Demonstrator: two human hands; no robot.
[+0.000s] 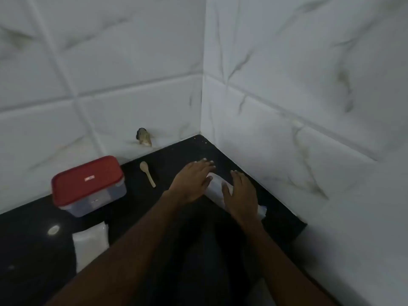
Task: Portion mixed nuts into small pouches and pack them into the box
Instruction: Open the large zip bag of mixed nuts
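Note:
A clear plastic box with a red lid (88, 186) stands closed at the left of the black counter (31, 246). A small wooden spoon (147, 174) lies to its right. My left hand (191, 181) and my right hand (239, 195) hover flat, fingers straight, over a pale plastic bag (217, 188) lying near the corner; the bag shows between them and beyond my right wrist. Whether the palms touch it is unclear. A stack of white pouches (91, 244) lies in front of the box.
White marble-look tiled walls (287, 107) close the counter at the back and right, meeting in a corner. A broken hole in a tile (144, 136) shows at the back wall's base. A small round bright spot (53, 230) sits on the counter at left.

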